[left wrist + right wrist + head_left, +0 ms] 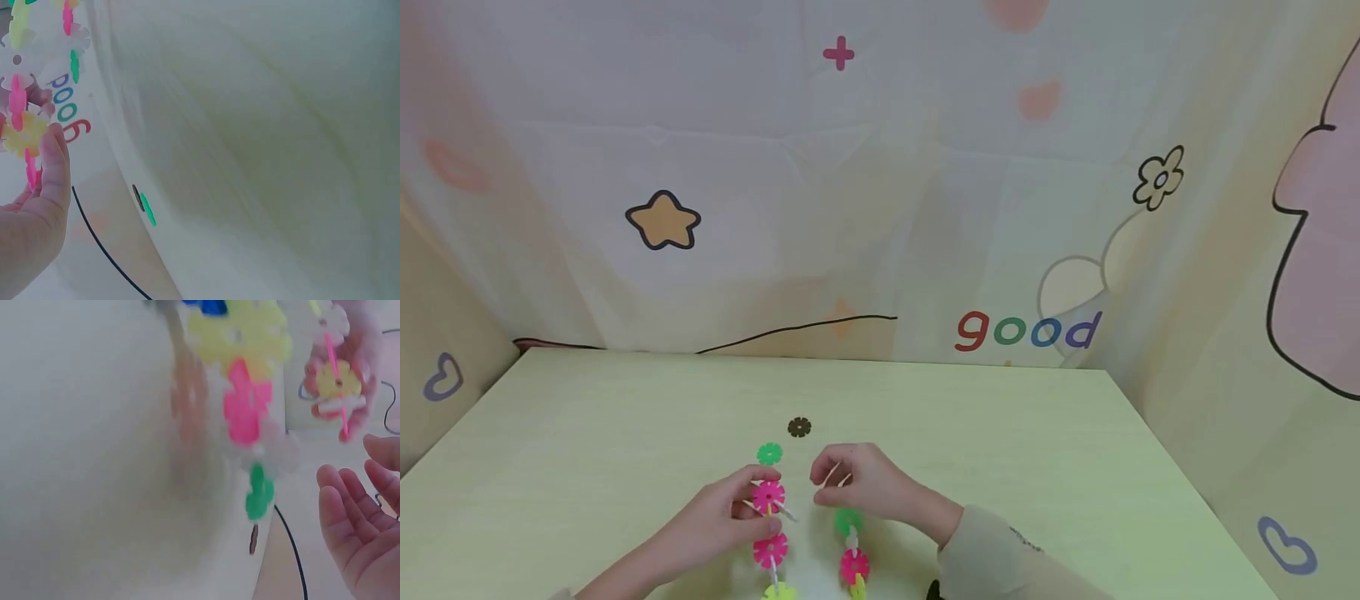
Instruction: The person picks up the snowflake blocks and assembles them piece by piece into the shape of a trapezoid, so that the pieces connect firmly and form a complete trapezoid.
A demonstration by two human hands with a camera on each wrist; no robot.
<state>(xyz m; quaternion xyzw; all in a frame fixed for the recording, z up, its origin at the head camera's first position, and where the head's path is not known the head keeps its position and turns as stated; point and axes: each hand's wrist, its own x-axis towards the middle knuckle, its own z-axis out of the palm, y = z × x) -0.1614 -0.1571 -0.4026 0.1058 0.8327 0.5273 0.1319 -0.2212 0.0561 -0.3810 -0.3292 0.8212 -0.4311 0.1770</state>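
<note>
My left hand (715,512) pinches the upper end of a chain of interlocking snowflake discs (770,550), with thumb and fingers at a pink disc. The chain has pink, white and yellow discs; in the right wrist view a white disc (342,404) crosses its end. My right hand (868,483) is beside it with nothing in its grasp, fingers loosely curved and apart from the thumb (381,452). Below the right hand is a second length of joined discs (854,567), green at its far end, then white, pink and yellow.
A loose green disc (769,453) lies on the pale table (1000,433) just beyond the left hand. Farther back is a dark brown disc (799,427). Printed curtains (775,250) rise behind the table and at both sides. A black object (933,591) shows partly at the bottom edge.
</note>
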